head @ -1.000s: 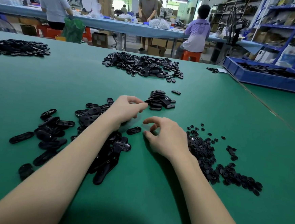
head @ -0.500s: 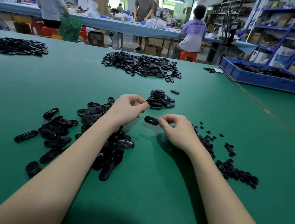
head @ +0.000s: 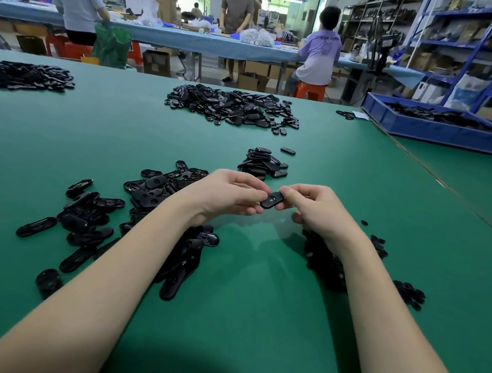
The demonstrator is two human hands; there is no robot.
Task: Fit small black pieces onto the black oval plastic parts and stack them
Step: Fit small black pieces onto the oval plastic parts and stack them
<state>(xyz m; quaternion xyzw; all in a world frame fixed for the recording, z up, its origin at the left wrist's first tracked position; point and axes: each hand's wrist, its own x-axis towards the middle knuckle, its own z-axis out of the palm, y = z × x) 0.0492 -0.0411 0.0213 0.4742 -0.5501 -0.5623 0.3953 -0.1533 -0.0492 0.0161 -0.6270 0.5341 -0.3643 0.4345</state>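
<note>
- Both hands pinch one oval part above the bench: left hand at one end, right hand at the other.
- Keep the part level; press the small piece squarely into its recess, then add it to the stack.

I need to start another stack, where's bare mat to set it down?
Bare green mat lies between your forearms, bordered left by the loose oval parts and right by the small pieces. Another patch lies right of the finished stack. Both heaps are crowded.
</note>
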